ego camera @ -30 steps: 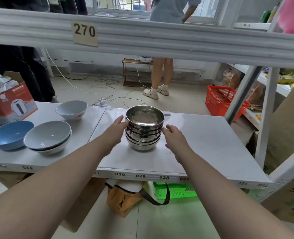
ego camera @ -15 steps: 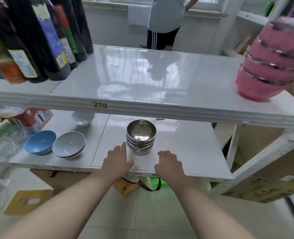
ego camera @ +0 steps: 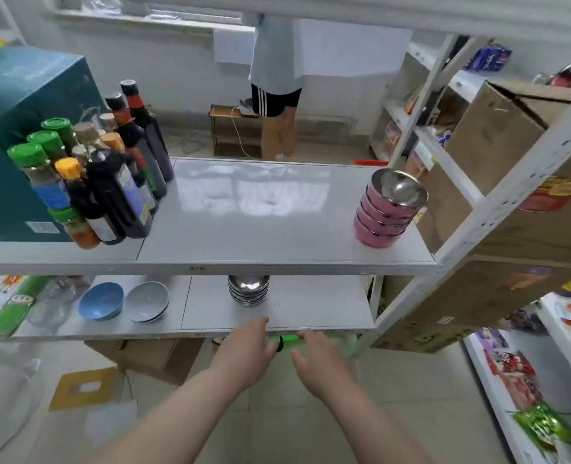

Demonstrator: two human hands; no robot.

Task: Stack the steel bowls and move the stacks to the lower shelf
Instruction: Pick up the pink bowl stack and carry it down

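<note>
A stack of plain polished steel bowls (ego camera: 249,291) stands on the white lower shelf (ego camera: 310,316), just below centre of the frame, its top partly hidden behind the front lip of the white upper shelf (ego camera: 260,212). At the right of the upper shelf, near its end edge, stands a second stack of pink-sided steel bowls (ego camera: 389,209), its top bowl sitting slightly tilted.

The left hand (ego camera: 245,354) and right hand (ego camera: 320,366) hang empty in the lower centre, in front of the lower shelf's edge, fingers loosely spread and holding nothing, clear of both stacks.

Judging by look, the pink stack is rigid and fairly light, but smooth-walled and slippery; nested bowls can slide or rattle against each other, and the tilted top one may shift. The safest hold is probably two palms on opposite sides, low on the stack, or one hand beneath the base and one steadying the rim.

The upper shelf is open across its middle, with dark sauce bottles (ego camera: 126,182) crowded at the left. The white angled upright (ego camera: 498,199) stands close to the pink stack. On the lower shelf there is bare room right of the steel stack; a blue bowl (ego camera: 100,301) and grey bowl (ego camera: 146,301) sit to the left. The low gap under the upper lip calls for care.
</note>
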